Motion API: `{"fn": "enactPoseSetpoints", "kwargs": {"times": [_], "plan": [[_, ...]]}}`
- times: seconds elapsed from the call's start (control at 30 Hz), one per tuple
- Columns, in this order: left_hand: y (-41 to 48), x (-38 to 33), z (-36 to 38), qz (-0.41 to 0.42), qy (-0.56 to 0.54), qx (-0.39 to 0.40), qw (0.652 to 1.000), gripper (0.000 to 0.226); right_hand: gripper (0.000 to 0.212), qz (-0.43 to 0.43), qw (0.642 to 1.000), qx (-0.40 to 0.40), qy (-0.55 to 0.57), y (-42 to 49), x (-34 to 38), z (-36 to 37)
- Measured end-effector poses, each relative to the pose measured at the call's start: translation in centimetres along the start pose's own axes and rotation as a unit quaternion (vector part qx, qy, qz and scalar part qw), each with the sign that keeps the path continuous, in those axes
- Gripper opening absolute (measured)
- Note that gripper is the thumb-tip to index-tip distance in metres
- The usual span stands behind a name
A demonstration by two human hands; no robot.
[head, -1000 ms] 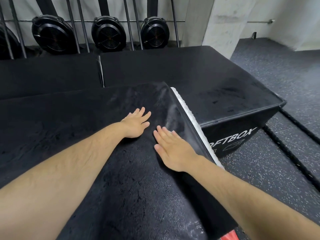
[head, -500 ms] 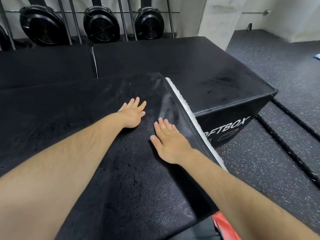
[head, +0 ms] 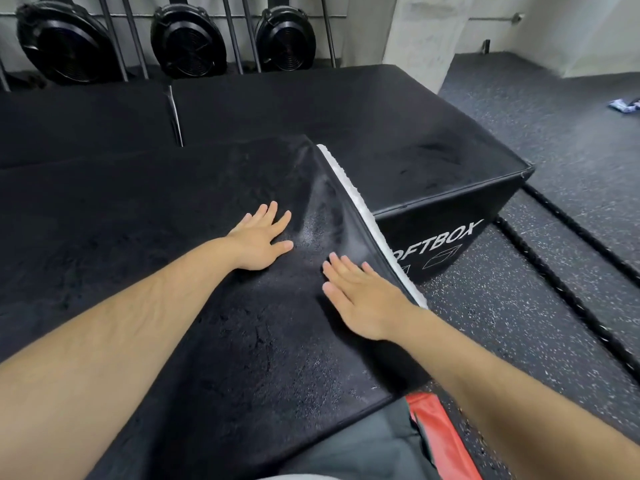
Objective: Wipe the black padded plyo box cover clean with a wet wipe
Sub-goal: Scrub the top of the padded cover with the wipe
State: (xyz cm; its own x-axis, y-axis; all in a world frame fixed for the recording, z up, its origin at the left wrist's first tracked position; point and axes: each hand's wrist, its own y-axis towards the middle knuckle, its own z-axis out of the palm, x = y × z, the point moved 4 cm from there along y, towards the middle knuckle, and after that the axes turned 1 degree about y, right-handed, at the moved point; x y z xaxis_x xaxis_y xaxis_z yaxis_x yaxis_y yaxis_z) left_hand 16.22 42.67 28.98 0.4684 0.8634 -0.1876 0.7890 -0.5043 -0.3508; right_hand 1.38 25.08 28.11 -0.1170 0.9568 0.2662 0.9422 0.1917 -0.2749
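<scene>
Three black fan wheels (head: 188, 39) stand at the back — concrete pillar (head: 422, 29) beside them, ropes (head: 568, 298) across speckled floor (head: 554, 116).

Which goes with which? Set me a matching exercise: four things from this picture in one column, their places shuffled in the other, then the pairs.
Things
1. left hand
2. right hand
3. white strip
4. rope

Places
A. on the speckled floor, right of the lettered box
B. running along the right edge of the cover
C. flat on the cover, fingers straight, right beside the white strip
D. flat on the cover, farther in from that edge

Pairs: 1-D, 2-C, 3-B, 4-A
</scene>
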Motion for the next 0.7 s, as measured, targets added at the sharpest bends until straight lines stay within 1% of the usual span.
{"fn": "enactPoseSetpoints", "kwargs": {"times": [0.07, 0.13, 0.17, 0.23, 0.3, 0.37, 0.4, 0.47, 0.53, 0.57, 0.67, 0.7], "plan": [[0.0, -0.7, -0.4, -0.021, 0.002, 0.001, 1.000, 0.068, 0.061, 0.034, 0.999, -0.019, 0.013, 0.1, -0.1, 0.2], [-0.7, -2.3, -1.1, -0.029, -0.019, 0.012, 0.999, 0.071, 0.064, 0.014, 0.999, -0.030, 0.022, -1.3, 2.0, 1.5], [-1.4, -3.5, -1.1, -0.017, -0.037, 0.027, 0.999, 0.072, 0.066, -0.010, 0.999, -0.026, 0.023, -2.5, 3.0, 2.0], [-2.9, -6.0, -0.3, 0.039, -0.064, 0.064, 0.995, 0.070, 0.070, -0.036, 0.999, -0.017, 0.020, -4.7, 2.9, 2.4], [-4.1, -7.6, 1.7, 0.084, -0.057, 0.073, 0.992, 0.070, 0.069, 0.003, 1.000, -0.026, 0.010, -5.3, 0.5, 2.1], [-4.3, -7.6, 2.9, 0.096, -0.051, 0.061, 0.992, 0.072, 0.064, 0.059, 0.997, -0.042, 0.020, -5.3, -0.9, 1.8], [-4.4, -7.5, 3.0, 0.095, -0.060, 0.061, 0.992, 0.073, 0.066, 0.063, 0.996, -0.048, 0.034, -5.5, -0.4, 2.1], [-4.5, -7.1, 2.7, 0.098, -0.076, 0.068, 0.990, 0.073, 0.076, 0.021, 0.997, -0.056, 0.047, -7.0, 1.7, 3.0], [-4.6, -7.2, 2.4, 0.101, -0.069, 0.075, 0.990, 0.072, 0.074, -0.018, 0.997, -0.065, 0.048, -9.2, 2.3, 3.9], [-4.6, -7.1, 2.4, 0.099, -0.065, 0.077, 0.990, 0.072, 0.071, -0.017, 0.996, -0.072, 0.041, -9.9, 1.6, 3.8], [-5.1, -7.2, 2.3, 0.089, -0.067, 0.082, 0.990, 0.070, 0.074, 0.050, 0.993, -0.098, 0.040, -10.4, -0.9, 3.3], [-5.3, -7.4, 2.1, 0.087, -0.068, 0.084, 0.990, 0.070, 0.073, 0.055, 0.992, -0.101, 0.054, -10.6, -0.5, 3.4]]}}
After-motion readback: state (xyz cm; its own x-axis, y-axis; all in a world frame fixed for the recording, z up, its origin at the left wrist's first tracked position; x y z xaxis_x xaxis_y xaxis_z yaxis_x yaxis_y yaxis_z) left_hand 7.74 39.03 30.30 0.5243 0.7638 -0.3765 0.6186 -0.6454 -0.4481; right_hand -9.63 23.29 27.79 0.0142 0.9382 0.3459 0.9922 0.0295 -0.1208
